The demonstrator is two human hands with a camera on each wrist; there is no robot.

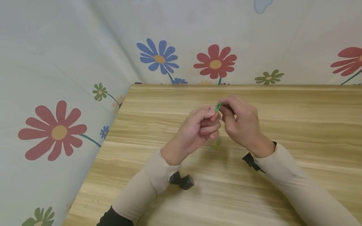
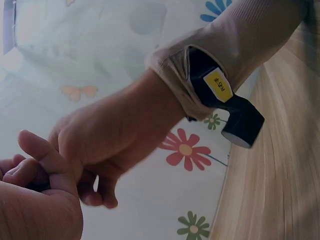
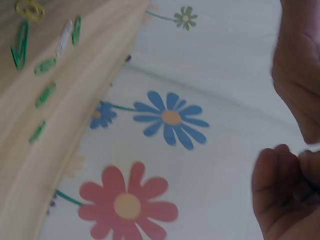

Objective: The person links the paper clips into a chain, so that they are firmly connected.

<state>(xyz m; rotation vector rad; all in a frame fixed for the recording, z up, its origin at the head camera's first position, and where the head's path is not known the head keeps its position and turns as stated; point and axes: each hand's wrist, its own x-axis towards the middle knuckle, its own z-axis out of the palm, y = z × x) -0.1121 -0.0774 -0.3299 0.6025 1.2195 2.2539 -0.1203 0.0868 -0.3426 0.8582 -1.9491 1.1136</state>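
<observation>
Holding green clip above worktop, L hand & R hand fingers both pinching it; prob. linking clips, next move prob. calling for steady grip & careful threading.

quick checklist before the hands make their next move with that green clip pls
1. Left hand has the green paper clip: ok, pinched at the fingertips.
2. Right hand on the same clip: ok, fingertips at its upper end.
3. Clip visible to both wrist cameras: not ok, neither view shows it.
4. Clip hooked to another: cannot tell, too small and partly covered.
5. Yellow paper clip and white paper clip on the table: ok, both there.
</observation>
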